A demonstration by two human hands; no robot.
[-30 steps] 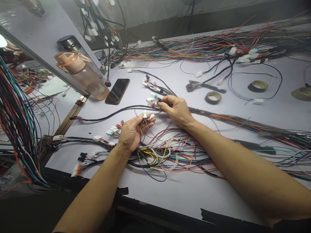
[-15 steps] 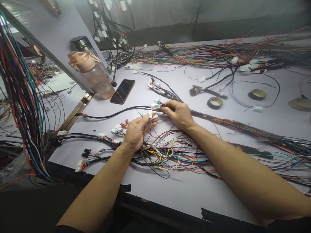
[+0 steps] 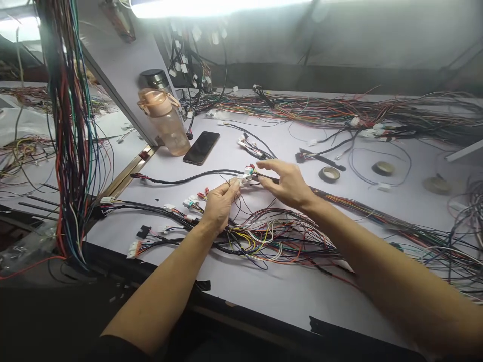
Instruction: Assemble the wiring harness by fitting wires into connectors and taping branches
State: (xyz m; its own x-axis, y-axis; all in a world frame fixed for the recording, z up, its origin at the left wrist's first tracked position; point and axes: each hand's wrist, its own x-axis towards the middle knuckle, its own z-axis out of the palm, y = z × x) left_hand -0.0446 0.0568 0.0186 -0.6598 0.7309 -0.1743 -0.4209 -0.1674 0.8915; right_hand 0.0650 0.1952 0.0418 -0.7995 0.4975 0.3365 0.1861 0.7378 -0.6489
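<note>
My left hand [image 3: 220, 203] pinches white wire connectors [image 3: 244, 179] between thumb and fingers above the table's middle. My right hand [image 3: 286, 184] is just to the right of them, thumb and forefinger spread apart around the wires behind the connectors; whether it touches them I cannot tell. A small red connector [image 3: 250, 166] shows beyond the white ones. From there a taped wire harness [image 3: 339, 203] runs off to the right. Below my hands lies a second harness with loose coloured wires [image 3: 264, 236], its several plugs, including a white-and-orange one [image 3: 134, 250], fanned out to the left.
A phone [image 3: 202, 147] and a peach-lidded bottle [image 3: 166, 123] stand at the back left. Tape rolls [image 3: 329, 174] lie at the right. A long wire bundle [image 3: 320, 110] spans the table's back. More wires [image 3: 68, 136] hang at the left.
My right hand has opened its fingers and come off the connectors slightly to the right. My left hand now holds the connectors. The head view has tilted up and turned left.
</note>
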